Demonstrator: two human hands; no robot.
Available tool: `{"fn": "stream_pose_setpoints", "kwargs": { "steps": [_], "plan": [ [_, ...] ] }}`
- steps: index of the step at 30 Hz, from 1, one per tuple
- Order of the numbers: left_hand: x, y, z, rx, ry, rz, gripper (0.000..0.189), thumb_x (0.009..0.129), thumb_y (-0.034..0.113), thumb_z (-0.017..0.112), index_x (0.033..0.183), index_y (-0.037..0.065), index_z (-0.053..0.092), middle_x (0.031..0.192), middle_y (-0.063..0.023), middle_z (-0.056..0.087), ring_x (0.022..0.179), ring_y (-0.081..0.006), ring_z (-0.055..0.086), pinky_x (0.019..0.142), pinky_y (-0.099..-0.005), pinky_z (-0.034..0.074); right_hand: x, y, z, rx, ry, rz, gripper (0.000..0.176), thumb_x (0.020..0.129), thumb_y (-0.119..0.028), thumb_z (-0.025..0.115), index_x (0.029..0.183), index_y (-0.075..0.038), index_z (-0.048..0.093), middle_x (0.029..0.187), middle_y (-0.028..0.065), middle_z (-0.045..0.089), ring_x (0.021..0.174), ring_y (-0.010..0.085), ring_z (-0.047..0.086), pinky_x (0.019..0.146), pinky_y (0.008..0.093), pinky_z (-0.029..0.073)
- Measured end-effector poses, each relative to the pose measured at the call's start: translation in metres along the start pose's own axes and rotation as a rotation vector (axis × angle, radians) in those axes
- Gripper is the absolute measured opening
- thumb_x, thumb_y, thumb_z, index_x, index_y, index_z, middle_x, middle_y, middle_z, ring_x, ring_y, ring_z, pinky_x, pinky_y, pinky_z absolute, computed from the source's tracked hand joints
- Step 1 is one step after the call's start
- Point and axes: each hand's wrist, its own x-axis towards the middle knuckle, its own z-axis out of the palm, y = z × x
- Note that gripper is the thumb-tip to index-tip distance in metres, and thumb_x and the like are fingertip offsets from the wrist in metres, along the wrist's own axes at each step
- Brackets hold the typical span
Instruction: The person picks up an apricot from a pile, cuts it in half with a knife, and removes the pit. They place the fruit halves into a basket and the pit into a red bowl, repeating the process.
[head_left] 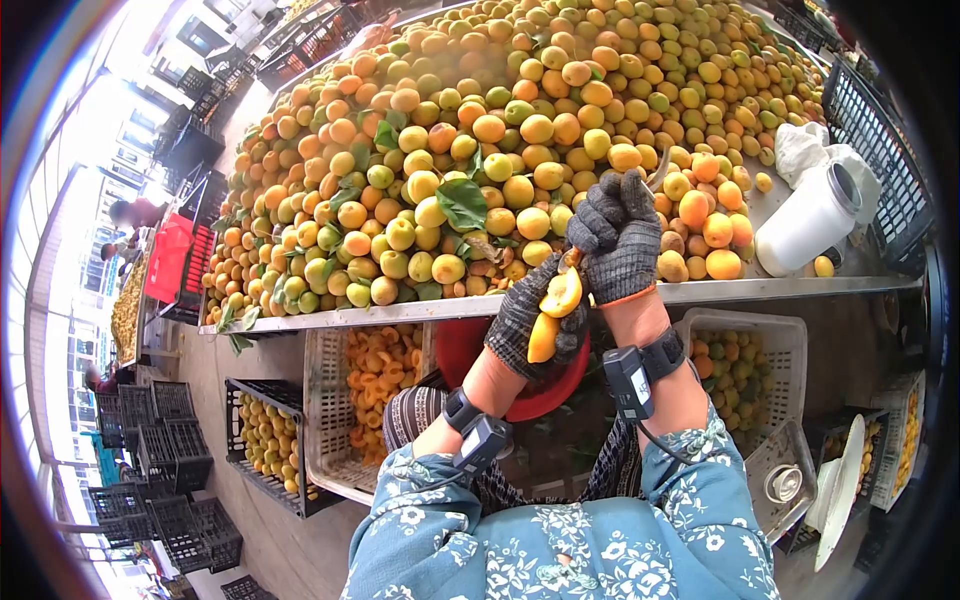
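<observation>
My left hand [522,318], in a dark knitted glove, is closed around an apricot [562,295] that is split open, its orange flesh facing up. Just above it, my gloved right hand [618,235] is a fist. A thin curved metal blade [659,170] sticks out past its knuckles, apparently a knife; the fingers hide most of the handle. Something small and brown [572,257] shows between the two hands, too small to name. Both hands are over the front edge of a metal table [440,308] heaped with whole apricots [420,185].
Below the edge are a red tub [552,398], a crate of apricot halves [322,440], and a white crate [790,345] of whole apricots. A white jar [800,228] lies tilted at right beside a black crate [880,150]. Stacked crates [170,450] and people are at left.
</observation>
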Motion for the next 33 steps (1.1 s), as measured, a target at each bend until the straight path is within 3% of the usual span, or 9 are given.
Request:
{"fn": "stream_pose_setpoints", "kwargs": {
  "steps": [2,4,6,10,11,14,20,26,33],
  "plan": [
    [0.009,-0.009,0.011,0.317,0.436,0.340,0.020,0.095,0.022,0.055,0.104,0.004,0.060,0.089,-0.0060,0.063,0.079,-0.0160,0.063,0.071,-0.0273,0.052,0.003,-0.002,-0.005,-0.068,0.029,-0.087,0.025,0.089,-0.035,0.062,0.078,-0.013,0.059,0.054,-0.0057,0.033,0.040,0.0091,0.030,0.037,0.0259,0.026],
    [0.014,0.008,-0.043,0.587,0.439,0.493,0.019,0.096,0.020,0.053,0.101,0.003,0.061,0.093,-0.0077,0.063,0.086,-0.0157,0.061,0.078,-0.0275,0.049,-0.003,-0.013,0.011,-0.283,0.093,-0.180,0.022,0.088,-0.031,0.065,0.082,-0.011,0.058,0.053,-0.0051,0.039,0.039,0.0089,0.033,0.038,0.0253,0.029],
    [0.006,0.028,-0.051,1.622,0.328,0.822,0.019,0.097,0.017,0.051,0.100,0.001,0.061,0.097,-0.0089,0.062,0.090,-0.0172,0.059,0.081,-0.0283,0.047,-0.010,-0.019,0.019,-0.585,0.049,-0.221,0.017,0.088,-0.024,0.066,0.085,-0.008,0.059,0.055,-0.0047,0.045,0.040,0.0066,0.037,0.038,0.0225,0.031],
    [0.002,0.044,-0.049,1.548,0.492,0.959,0.022,0.097,0.015,0.047,0.102,0.000,0.061,0.095,-0.0083,0.061,0.090,-0.0158,0.057,0.082,-0.0294,0.046,-0.014,0.012,0.013,-0.858,0.166,-0.057,0.012,0.084,-0.012,0.070,0.089,-0.004,0.064,0.072,-0.0037,0.059,0.062,0.0048,0.052,0.053,0.0164,0.042],
    [0.000,0.052,-0.054,2.178,0.405,1.322,0.022,0.098,0.017,0.046,0.102,0.001,0.061,0.094,-0.0075,0.060,0.089,-0.0125,0.056,0.080,-0.0284,0.046,-0.017,0.020,0.016,-0.854,0.153,-0.050,0.012,0.084,-0.012,0.070,0.089,-0.004,0.064,0.072,-0.0037,0.059,0.062,0.0048,0.052,0.053,0.0164,0.042],
    [-0.006,0.057,-0.061,1.816,0.495,0.891,0.036,0.086,0.002,0.049,0.120,-0.005,0.055,0.115,-0.0222,0.060,0.108,-0.0394,0.057,0.097,-0.0440,0.044,-0.025,0.034,0.026,-1.347,0.156,0.086,0.021,0.081,-0.021,0.074,0.088,-0.003,0.064,0.072,0.0001,0.060,0.063,0.0074,0.053,0.055,0.0258,0.045],
    [-0.005,0.054,-0.053,1.757,0.531,0.858,0.039,0.082,0.002,0.053,0.120,-0.003,0.056,0.116,-0.0219,0.060,0.110,-0.0376,0.057,0.098,-0.0443,0.044,-0.019,0.044,0.010,-1.587,0.034,0.021,0.027,0.084,-0.027,0.070,0.090,-0.002,0.062,0.075,0.0062,0.065,0.069,0.0130,0.059,0.063,0.0302,0.048],
    [-0.020,0.046,-0.006,2.333,0.469,1.212,0.030,0.082,0.006,0.056,0.112,0.006,0.063,0.100,-0.0183,0.062,0.085,-0.0358,0.063,0.072,-0.0418,0.051,-0.021,0.047,0.016,-1.508,0.036,0.144,0.020,0.089,-0.017,0.060,0.099,0.000,0.062,0.077,0.0067,0.065,0.067,0.0125,0.060,0.061,0.0292,0.049],
    [-0.019,0.037,0.003,2.141,0.786,0.735,0.025,0.089,0.016,0.054,0.112,0.010,0.063,0.102,-0.0174,0.061,0.085,-0.0340,0.062,0.069,-0.0436,0.048,-0.024,0.053,0.029,-1.504,0.139,0.230,0.018,0.086,-0.011,0.054,0.098,-0.001,0.062,0.067,0.0060,0.060,0.045,0.0130,0.056,0.041,0.0264,0.045]
  ]
}}
